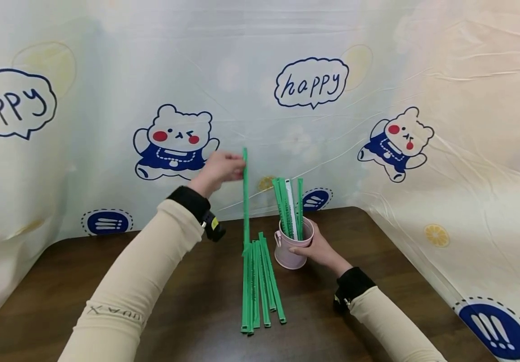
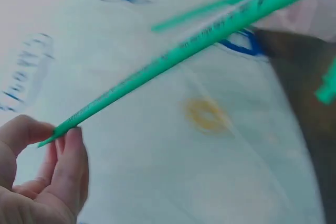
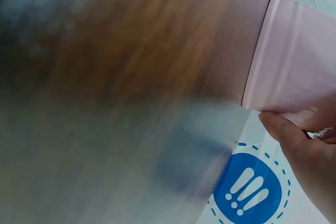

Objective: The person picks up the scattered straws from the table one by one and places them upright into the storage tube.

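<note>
My left hand (image 1: 222, 171) pinches the top end of a long green wrapped straw (image 1: 246, 206), which hangs upright above the table. Dark print runs along that straw (image 2: 168, 59) in the left wrist view, where thumb and fingertips hold its tip. Its lower end meets the top of a loose bundle of similar green straws (image 1: 254, 286) lying on the table. To the right, my right hand (image 1: 325, 249) grips the side of a small pink bucket (image 1: 288, 257). Several green straws (image 1: 282, 201) and a white-looking one (image 1: 292, 211) stand in it. Most right fingers are hidden behind the bucket.
The dark brown wooden table (image 1: 187, 296) has rounded far corners. A pale curtain (image 1: 250, 60) printed with bears and the word "happy" hangs behind it and along the sides. A small handle fitting (image 1: 278, 238) sticks out from the bucket's left side.
</note>
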A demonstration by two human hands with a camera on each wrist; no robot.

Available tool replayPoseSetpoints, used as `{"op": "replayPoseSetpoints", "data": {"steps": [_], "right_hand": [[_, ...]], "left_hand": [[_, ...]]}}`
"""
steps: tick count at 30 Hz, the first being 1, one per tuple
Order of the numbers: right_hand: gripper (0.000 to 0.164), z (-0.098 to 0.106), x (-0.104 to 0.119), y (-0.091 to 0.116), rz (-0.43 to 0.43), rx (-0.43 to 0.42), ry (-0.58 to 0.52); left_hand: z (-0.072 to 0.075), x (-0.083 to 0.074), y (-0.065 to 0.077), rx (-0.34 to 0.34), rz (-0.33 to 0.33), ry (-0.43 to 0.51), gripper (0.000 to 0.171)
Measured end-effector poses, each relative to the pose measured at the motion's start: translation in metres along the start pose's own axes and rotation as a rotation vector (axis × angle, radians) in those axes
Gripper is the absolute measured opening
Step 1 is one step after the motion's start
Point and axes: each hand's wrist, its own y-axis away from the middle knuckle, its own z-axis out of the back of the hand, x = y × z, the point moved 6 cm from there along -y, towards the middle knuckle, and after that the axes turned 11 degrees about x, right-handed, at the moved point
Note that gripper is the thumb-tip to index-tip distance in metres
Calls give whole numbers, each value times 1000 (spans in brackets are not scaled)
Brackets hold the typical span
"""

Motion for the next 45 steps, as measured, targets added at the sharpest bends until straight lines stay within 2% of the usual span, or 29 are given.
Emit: {"op": "replayPoseSetpoints", "data": {"steps": [2, 4, 6, 9, 14, 19, 23, 28, 34, 38, 45], "right_hand": [[103, 2, -1, 0, 2, -8, -9], [102, 3, -3, 1, 1, -10, -4], [102, 3, -5, 1, -6, -13, -6], [102, 4, -8, 3, -19, -14, -8], [103, 3, -11, 3, -36, -7, -29], [101, 1, -13, 1, -58, 6, -38], [100, -2, -13, 1, -53, 17, -36], [100, -3, -8, 0, -44, 28, -9], [100, 3, -3, -3, -19, 12, -7], [100, 3, -4, -4, -35, 16, -4], [102, 4, -6, -3, -57, -3, 2]], "left_hand": [[-5, -23, 1, -25, -81, 20, 37], [-15, -41, 3, -26, -160, 35, 36], [-28, -49, 2, -17, -226, 61, 36], [-51, -53, 0, 15, -289, 78, 36], [-87, -37, -12, 58, -292, 27, 36], [-117, -4, -28, 101, -262, -36, 34], [-133, 24, -34, 103, -245, -122, 31], [-139, 47, -39, 99, -212, -157, 31], [-143, 51, -46, 81, -232, -189, 30], [-145, 52, -51, 51, -228, -210, 27], [-145, 58, -59, 0, -140, -112, 39]]}}
